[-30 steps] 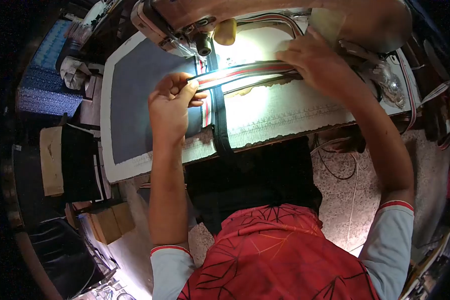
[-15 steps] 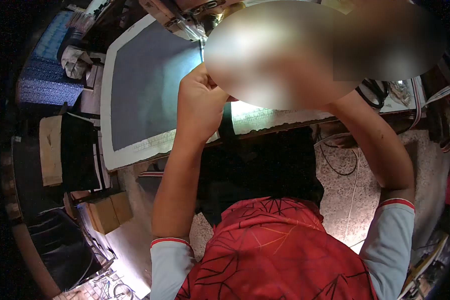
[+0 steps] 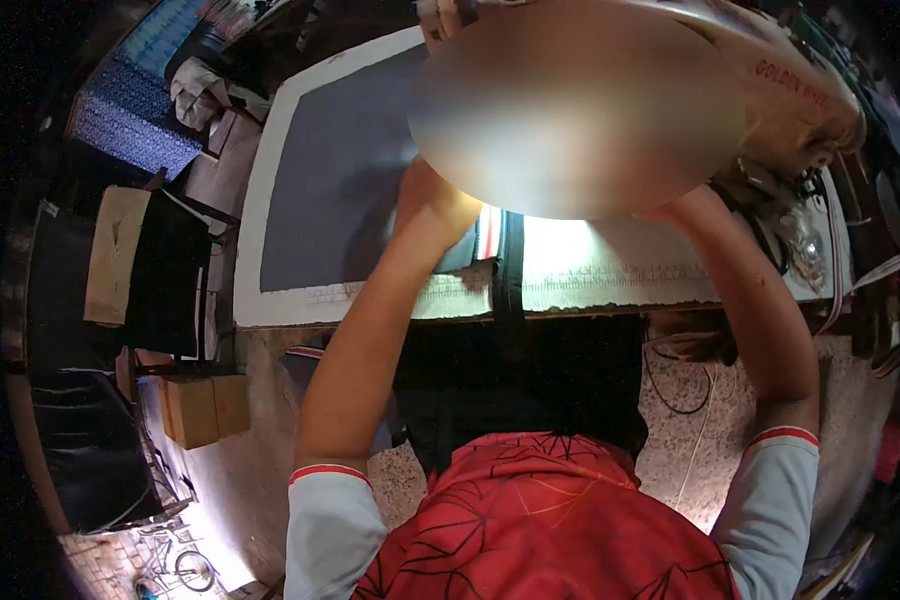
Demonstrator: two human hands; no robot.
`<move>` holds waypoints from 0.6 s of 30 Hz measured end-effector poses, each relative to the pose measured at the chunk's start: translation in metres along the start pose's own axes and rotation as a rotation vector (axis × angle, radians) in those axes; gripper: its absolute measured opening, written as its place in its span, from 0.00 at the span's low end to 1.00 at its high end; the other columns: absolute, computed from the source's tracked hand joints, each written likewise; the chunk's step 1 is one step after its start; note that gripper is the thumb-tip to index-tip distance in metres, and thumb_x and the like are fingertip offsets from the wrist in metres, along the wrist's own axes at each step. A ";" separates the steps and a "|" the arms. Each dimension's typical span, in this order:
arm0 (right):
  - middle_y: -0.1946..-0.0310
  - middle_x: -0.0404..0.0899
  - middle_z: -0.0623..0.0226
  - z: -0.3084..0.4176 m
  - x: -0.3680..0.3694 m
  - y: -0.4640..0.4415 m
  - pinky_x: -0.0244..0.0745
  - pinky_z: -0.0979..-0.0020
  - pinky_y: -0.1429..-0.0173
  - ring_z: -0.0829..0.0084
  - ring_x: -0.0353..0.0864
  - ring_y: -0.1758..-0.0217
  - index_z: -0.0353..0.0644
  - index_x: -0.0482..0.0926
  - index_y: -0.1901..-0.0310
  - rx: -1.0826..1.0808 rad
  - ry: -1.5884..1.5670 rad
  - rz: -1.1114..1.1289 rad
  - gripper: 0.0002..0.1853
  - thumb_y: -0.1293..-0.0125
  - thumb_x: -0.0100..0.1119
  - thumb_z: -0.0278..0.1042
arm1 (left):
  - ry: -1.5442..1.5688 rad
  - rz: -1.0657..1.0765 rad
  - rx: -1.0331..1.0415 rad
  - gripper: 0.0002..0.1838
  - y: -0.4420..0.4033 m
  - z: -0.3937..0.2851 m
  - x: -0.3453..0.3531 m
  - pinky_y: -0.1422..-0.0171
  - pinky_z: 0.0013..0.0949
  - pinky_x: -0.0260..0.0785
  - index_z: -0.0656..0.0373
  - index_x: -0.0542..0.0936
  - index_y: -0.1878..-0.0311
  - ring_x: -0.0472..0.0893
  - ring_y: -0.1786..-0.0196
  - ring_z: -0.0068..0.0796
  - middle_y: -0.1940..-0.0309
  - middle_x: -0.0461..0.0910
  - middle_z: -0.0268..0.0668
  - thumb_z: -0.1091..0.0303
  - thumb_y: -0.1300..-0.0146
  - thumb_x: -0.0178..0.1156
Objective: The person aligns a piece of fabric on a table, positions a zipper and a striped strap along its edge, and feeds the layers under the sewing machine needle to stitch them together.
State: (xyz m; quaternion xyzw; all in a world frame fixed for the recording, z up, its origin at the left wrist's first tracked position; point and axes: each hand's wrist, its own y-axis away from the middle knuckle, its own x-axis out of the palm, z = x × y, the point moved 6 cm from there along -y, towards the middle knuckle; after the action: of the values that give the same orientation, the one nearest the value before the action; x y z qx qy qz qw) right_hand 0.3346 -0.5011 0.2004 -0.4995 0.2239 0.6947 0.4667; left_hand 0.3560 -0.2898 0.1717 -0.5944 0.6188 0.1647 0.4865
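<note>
A large blurred patch covers the middle of the sewing machine and most of both hands. My left hand (image 3: 438, 205) shows only its back and wrist at the patch's lower left edge, over the table; its fingers are hidden. Of my right hand (image 3: 682, 208) just the wrist side shows at the lower right edge of the patch. Between them, close to my left hand, lie a red-and-white striped band (image 3: 488, 232) and a dark strip (image 3: 510, 262) that hangs over the table's front edge. Whatever either hand holds cannot be seen.
The sewing machine's body (image 3: 790, 100) stands at the upper right. Dark grey cloth (image 3: 340, 150) covers the left of the white table (image 3: 620, 285). A clear plastic bag (image 3: 802, 240) lies at the right. A cardboard box (image 3: 205, 408) and black chair (image 3: 90, 450) are lower left.
The view has shifted, so the table appears further right. A second ago both hands held a striped band stretched between them; now the blur hides that area, and my left hand appears further right.
</note>
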 end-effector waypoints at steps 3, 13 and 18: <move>0.55 0.79 0.46 -0.006 0.008 -0.012 0.75 0.51 0.44 0.49 0.81 0.52 0.30 0.78 0.51 0.115 0.017 0.147 0.17 0.27 0.56 0.40 | 0.059 0.102 -0.039 0.15 -0.015 0.004 0.013 0.55 0.40 0.74 0.61 0.84 0.68 0.83 0.63 0.42 0.68 0.82 0.45 0.58 0.46 0.73; 0.53 0.81 0.51 0.000 0.021 -0.016 0.77 0.57 0.46 0.54 0.82 0.52 0.53 0.81 0.37 -0.079 0.076 0.108 0.19 0.28 0.60 0.38 | 0.158 0.138 -0.045 0.09 -0.018 0.022 0.024 0.55 0.41 0.73 0.64 0.85 0.69 0.83 0.63 0.44 0.67 0.83 0.48 0.67 0.43 0.67; 0.58 0.83 0.58 -0.001 0.033 -0.015 0.78 0.60 0.52 0.58 0.81 0.59 0.53 0.83 0.40 -0.301 -0.062 0.026 0.18 0.30 0.62 0.33 | 0.097 0.165 0.004 0.09 -0.019 0.011 0.018 0.55 0.40 0.73 0.68 0.82 0.66 0.82 0.63 0.45 0.67 0.81 0.48 0.69 0.43 0.66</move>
State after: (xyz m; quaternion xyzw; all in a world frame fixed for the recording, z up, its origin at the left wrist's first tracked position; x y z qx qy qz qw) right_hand 0.3457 -0.4814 0.1725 -0.5391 0.1092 0.7415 0.3843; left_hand 0.3810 -0.2959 0.1589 -0.5478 0.6888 0.1740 0.4418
